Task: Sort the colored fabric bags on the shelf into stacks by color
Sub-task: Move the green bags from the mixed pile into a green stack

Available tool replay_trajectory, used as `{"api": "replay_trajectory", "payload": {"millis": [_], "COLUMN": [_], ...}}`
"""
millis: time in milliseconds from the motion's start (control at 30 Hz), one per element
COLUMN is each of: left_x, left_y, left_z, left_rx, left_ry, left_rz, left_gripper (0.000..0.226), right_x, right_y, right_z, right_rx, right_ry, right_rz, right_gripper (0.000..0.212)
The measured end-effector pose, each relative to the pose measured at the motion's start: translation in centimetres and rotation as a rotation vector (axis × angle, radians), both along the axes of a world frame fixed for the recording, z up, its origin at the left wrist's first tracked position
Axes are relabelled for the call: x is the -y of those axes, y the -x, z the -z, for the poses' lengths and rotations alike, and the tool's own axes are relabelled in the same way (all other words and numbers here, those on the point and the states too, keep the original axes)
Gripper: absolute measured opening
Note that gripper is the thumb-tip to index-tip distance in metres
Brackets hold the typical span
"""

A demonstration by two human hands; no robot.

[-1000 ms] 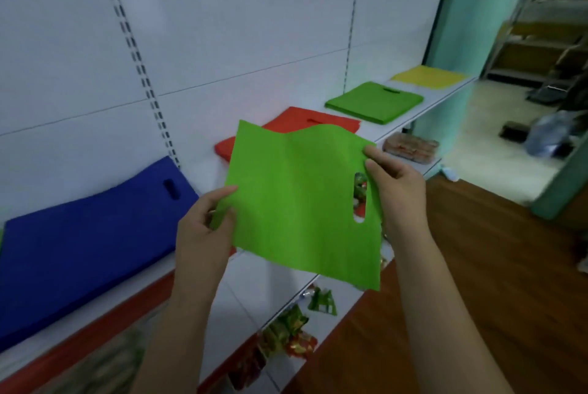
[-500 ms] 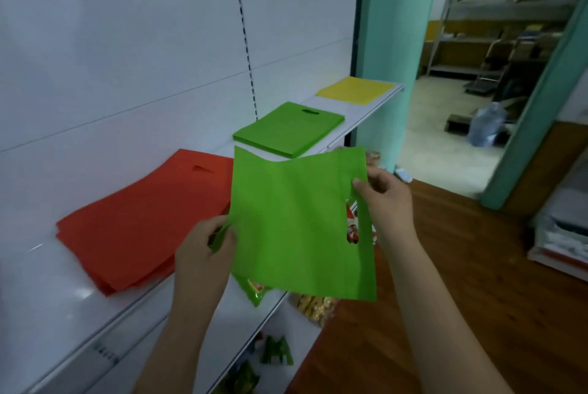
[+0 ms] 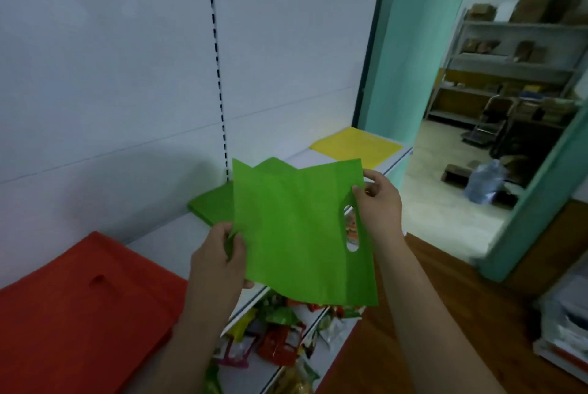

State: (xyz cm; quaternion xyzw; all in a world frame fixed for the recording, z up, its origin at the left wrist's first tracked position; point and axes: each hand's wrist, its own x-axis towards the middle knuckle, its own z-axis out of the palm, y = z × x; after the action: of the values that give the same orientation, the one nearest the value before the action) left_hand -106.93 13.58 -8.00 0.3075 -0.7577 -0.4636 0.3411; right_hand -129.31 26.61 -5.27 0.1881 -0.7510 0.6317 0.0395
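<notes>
Moved: the bag point(image 3: 296, 234) now hangs before the green stack point(image 3: 211, 205), nearer the yellow one point(image 3: 356, 147).
Hands: left hand point(image 3: 219, 261) pinches its lower left edge; right hand point(image 3: 380, 205) pinches the top right corner.
Count: three stacks, red point(image 3: 79, 307), green, yellow; one held bag.
Surface: white shelf point(image 3: 165, 236), wooden floor point(image 3: 471, 307).

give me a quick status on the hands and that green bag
Left hand and right hand both pinch the green bag, held up off the shelf. Green stack lies just behind it. Nothing in the way.
</notes>
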Motion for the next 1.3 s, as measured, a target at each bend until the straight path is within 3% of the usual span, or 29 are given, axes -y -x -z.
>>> {"api": "replay_trajectory", "payload": {"millis": [133, 400, 633, 800, 967, 1100, 1200, 1300], "left_x": [1.9, 5.4, 4.8, 4.0, 3.5, 3.0, 2.4, 1.0], "left_y": [3.2, 5.8, 9.1, 12.1, 14.5, 14.5, 13.2, 11.0], "left_z": [-0.1, 0.5, 1.7, 2.6, 3.1, 3.4, 3.4, 3.0], "left_rx": [0.085, 0.423, 0.794, 0.843, 0.796, 0.748, 0.629, 0.478], "left_ry": [-0.03, 0.041, -0.052, -0.096, -0.109, -0.091, -0.018, 0.112], "left_rz": [-0.042, -0.199, -0.353, -0.469, -0.521, -0.604, -0.678, -0.756], "left_gripper": [0.032, 0.063, 0.056, 0.059, 0.051, 0.058, 0.059, 0.054], "right_x": [4.2, 15.9, 23.1, 25.6, 26.0, 24.8, 23.8, 23.5], "right_y": [5.7, 14.3, 18.2, 19.7, 21.0, 18.7, 13.9, 7.4], "right_z": [-0.2, 1.9, 5.1, 7.3, 7.7, 5.5, 2.8, 0.8], "right_rx": [-0.029, -0.052, -0.126, -0.32, -0.331, -0.423, -0.488, -0.59], "right_ry": [-0.036, -0.187, -0.476, -0.806, -0.74, -0.726, -0.48, -0.215], "right_rz": [-0.039, -0.321, -0.544, -0.615, -0.638, -0.611, -0.646, -0.834], "right_gripper": [0.046, 0.047, 0.039, 0.04, 0.025, 0.037, 0.038, 0.034]}}
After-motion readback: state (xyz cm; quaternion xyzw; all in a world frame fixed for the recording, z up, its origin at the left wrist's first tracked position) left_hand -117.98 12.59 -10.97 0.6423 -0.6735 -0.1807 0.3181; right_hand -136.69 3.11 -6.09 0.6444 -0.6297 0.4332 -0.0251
